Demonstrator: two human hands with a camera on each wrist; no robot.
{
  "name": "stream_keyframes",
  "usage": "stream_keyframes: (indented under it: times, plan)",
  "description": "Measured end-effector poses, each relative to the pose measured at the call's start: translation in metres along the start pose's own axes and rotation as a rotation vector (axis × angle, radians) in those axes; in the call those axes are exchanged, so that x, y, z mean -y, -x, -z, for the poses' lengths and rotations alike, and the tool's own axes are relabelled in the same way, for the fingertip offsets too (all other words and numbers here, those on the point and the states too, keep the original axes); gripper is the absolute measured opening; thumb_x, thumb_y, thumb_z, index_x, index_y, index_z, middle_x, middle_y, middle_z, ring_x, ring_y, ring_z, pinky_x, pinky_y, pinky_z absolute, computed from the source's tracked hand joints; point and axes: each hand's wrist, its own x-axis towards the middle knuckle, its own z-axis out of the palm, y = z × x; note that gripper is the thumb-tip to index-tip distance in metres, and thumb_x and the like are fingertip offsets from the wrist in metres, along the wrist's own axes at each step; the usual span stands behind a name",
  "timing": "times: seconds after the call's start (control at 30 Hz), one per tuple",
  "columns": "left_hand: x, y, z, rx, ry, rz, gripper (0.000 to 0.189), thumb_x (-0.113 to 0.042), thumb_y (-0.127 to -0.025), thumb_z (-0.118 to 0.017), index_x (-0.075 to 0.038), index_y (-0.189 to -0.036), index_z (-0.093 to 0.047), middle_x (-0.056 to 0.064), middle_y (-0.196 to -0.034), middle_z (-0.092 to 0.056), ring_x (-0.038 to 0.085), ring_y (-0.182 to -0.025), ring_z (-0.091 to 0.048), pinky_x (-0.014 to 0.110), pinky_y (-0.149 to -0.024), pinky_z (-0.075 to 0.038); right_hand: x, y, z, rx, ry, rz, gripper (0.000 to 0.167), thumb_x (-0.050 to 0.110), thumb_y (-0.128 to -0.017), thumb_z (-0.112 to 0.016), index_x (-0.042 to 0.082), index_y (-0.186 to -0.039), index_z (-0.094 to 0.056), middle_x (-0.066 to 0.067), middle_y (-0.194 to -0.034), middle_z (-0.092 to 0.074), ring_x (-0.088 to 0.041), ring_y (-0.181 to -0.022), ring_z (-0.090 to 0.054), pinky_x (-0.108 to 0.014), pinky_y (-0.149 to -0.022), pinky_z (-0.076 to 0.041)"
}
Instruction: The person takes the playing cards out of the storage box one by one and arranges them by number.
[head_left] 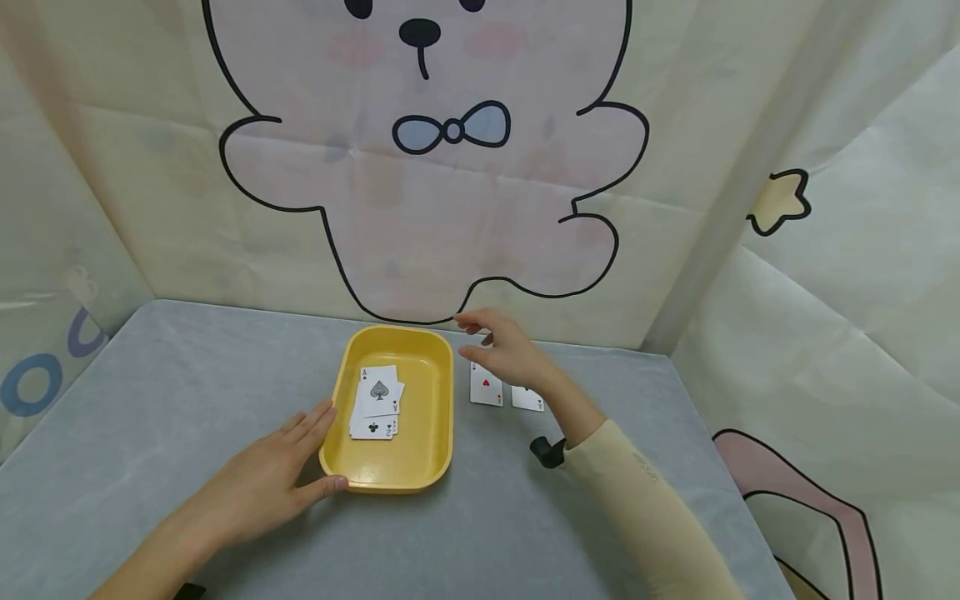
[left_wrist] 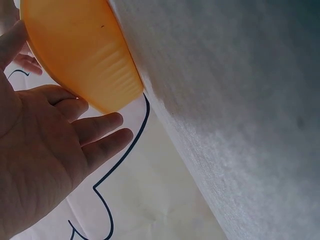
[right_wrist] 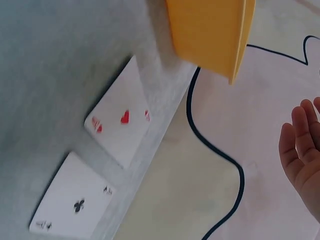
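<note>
A yellow tray point(head_left: 427, 450) stands on the cloth-covered table. In it lies a small overlapping pile of playing cards, with the ace of spades point(head_left: 379, 390) on top and a clubs card point(head_left: 372, 429) partly showing below. My left hand point(head_left: 273, 475) rests against the tray's left side, fingers fairly straight along the wall and thumb at the near corner. My right hand point(head_left: 504, 346) is raised over the table right of the tray, fingers loosely bent, holding nothing. Beneath it lie an ace of hearts point(right_wrist: 122, 117) and an ace of clubs point(right_wrist: 75, 200), side by side and partly hidden in the head view.
Grey cloth point(head_left: 240, 375) covers the table. A cream curtain with a bear drawing point(head_left: 450, 233) hangs along the back edge, and more curtain point(head_left: 847, 275) stands on the right. A small black object point(head_left: 547, 452) shows at the right wrist.
</note>
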Motion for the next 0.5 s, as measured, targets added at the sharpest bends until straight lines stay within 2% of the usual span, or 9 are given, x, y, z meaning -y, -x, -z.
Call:
stream_keyframes:
  times: [0.2, 0.33, 0.5]
  plan:
    - [0.001, 0.000, 0.000, 0.001, -0.002, 0.004, 0.099, -0.072, -0.094, -0.061, -0.004, -0.161, -0.039, 0.013, -0.168, -0.036, 0.051, -0.142, -0.045, 0.067, -0.107, -0.043, 0.010, -0.012, -0.025, 0.039, -0.014, -0.003, 0.047, 0.012, -0.101, -0.070, 0.006, -0.146, -0.059, -0.013, -0.140, -0.061, -0.030, -0.125, -0.056, -0.045, -0.102, -0.051]
    - [0.001, 0.000, -0.001, -0.002, -0.002, 0.002, 0.098, -0.071, -0.094, -0.062, -0.004, -0.162, -0.039, 0.013, -0.168, -0.036, 0.051, -0.142, -0.045, 0.067, -0.107, -0.043, 0.014, -0.017, -0.042, 0.061, -0.030, -0.014, 0.047, 0.011, -0.101, -0.071, 0.004, -0.145, -0.059, -0.017, -0.139, -0.061, -0.034, -0.125, -0.056, -0.047, -0.102, -0.052]
    - [0.000, 0.000, -0.001, 0.003, 0.001, 0.004, 0.097, -0.070, -0.094, -0.062, -0.005, -0.162, -0.038, 0.013, -0.168, -0.035, 0.051, -0.142, -0.045, 0.066, -0.107, -0.043, 0.019, -0.022, -0.061, 0.054, -0.059, -0.048, 0.046, 0.013, -0.101, -0.071, 0.002, -0.144, -0.060, -0.017, -0.140, -0.061, -0.032, -0.126, -0.056, -0.045, -0.104, -0.051]
